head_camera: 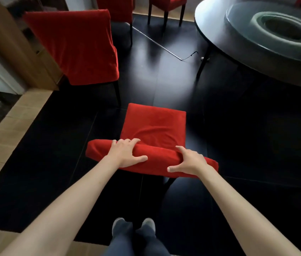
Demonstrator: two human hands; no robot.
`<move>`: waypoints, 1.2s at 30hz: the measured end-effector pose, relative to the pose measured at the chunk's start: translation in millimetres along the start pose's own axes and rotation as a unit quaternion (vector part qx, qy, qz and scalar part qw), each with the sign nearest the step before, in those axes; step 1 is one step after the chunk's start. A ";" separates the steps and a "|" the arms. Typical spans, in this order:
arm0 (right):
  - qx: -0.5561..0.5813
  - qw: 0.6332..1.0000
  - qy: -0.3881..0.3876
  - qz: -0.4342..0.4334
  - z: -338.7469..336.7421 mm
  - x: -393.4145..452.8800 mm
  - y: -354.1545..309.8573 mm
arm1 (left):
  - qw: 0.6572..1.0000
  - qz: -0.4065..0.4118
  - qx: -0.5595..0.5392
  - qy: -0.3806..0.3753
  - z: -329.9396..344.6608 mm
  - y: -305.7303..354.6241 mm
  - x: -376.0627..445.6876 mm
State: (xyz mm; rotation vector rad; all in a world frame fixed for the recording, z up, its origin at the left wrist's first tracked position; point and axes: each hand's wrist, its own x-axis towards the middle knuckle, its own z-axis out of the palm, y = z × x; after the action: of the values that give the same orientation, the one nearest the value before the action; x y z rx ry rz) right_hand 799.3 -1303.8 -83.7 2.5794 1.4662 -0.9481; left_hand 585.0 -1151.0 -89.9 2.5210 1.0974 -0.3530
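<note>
My left hand (126, 152) and right hand (187, 161) both grip the top of the chair back (157, 159), arms stretched forward, thumbs toward me.

The left hand (125, 153) and right hand (188, 161) lie on the near chair (155, 124)'s back; another chair (75, 47) stands beyond-left, a table (212, 37) beyond-right.
</note>
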 end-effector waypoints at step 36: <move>-0.006 0.970 0.150 0.191 97.2 -87.7 -64.6 | 0.947 0.259 0.125 0.141 22.9 -53.8 -6.6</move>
State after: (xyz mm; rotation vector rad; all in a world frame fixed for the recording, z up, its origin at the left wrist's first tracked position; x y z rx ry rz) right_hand 668.1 -1365.5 -100.5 2.9373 0.9474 -0.5192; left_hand 538.9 -1131.2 -120.6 3.0277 0.4515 0.0209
